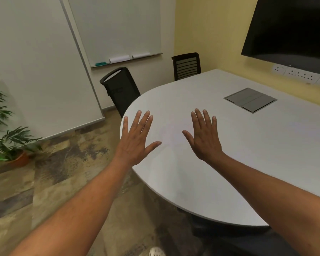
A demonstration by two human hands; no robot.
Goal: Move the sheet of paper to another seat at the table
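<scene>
No sheet of paper shows anywhere in this view. Both my hands are stretched out, palms down, over the rounded end of a white table (248, 163). My left hand (137, 139) hovers at the table's left edge with fingers straight and spread, holding nothing. My right hand (204, 137) is over the tabletop about a hand's width to the right, fingers straight and spread too, holding nothing. Whether the palms touch the surface I cannot tell.
A black chair (121, 88) stands at the table's far left curve and a second black chair (186, 65) at the far side. A grey cable hatch (250, 99) is set into the tabletop. A whiteboard (116, 28), a wall screen (292, 30) and a potted plant (6, 137) surround.
</scene>
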